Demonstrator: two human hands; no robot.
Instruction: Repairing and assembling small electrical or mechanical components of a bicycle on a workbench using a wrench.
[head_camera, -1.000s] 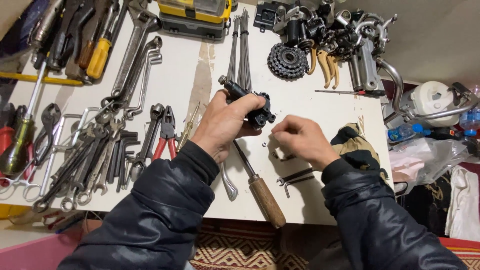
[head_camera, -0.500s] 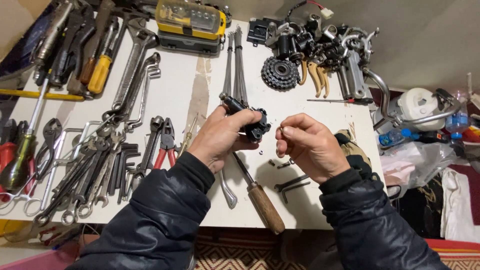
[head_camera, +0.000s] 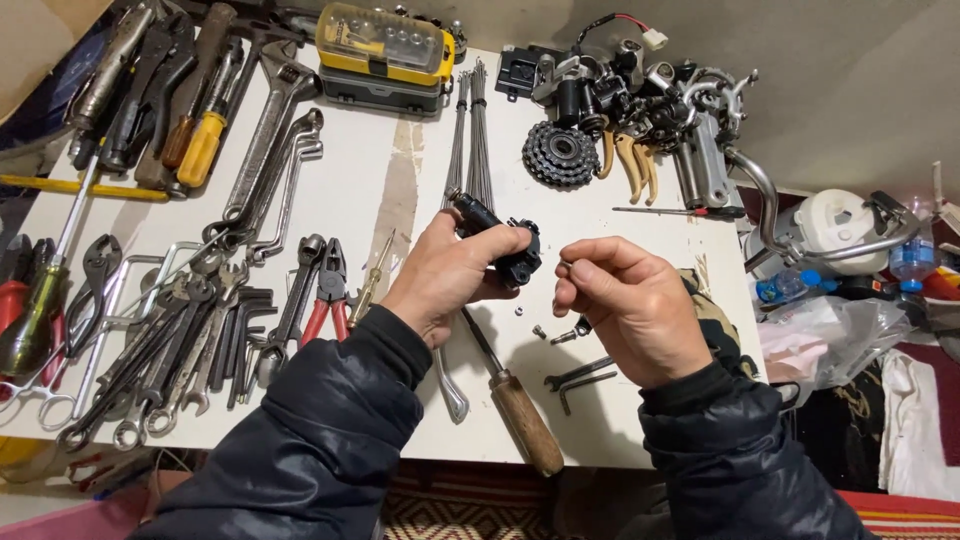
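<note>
The left hand (head_camera: 450, 275) is clenched around a small black mechanical part (head_camera: 500, 240), holding it up over the middle of the white table (head_camera: 350, 200) with one end poking out to the far left and the bulkier end facing right. The right hand (head_camera: 625, 310) has its thumb and forefinger pinched together just right of that bulky end; whatever they grip is too small to make out, though it looks like a tiny fastener. The likeliest slip is that this small piece drops, since the pinch is at the very fingertips and there is open air beneath it. It could bounce among the loose bits (head_camera: 545, 330) lying on the table just below, or roll off the near edge onto the patterned rug (head_camera: 470, 510), where it would be hard to find. A wooden-handled screwdriver (head_camera: 515, 410) lies right under the hands, and a wrist coming down could nudge it off the near edge. The crowded wrenches (head_camera: 180, 340) on the left are well apart and pose little risk
</note>
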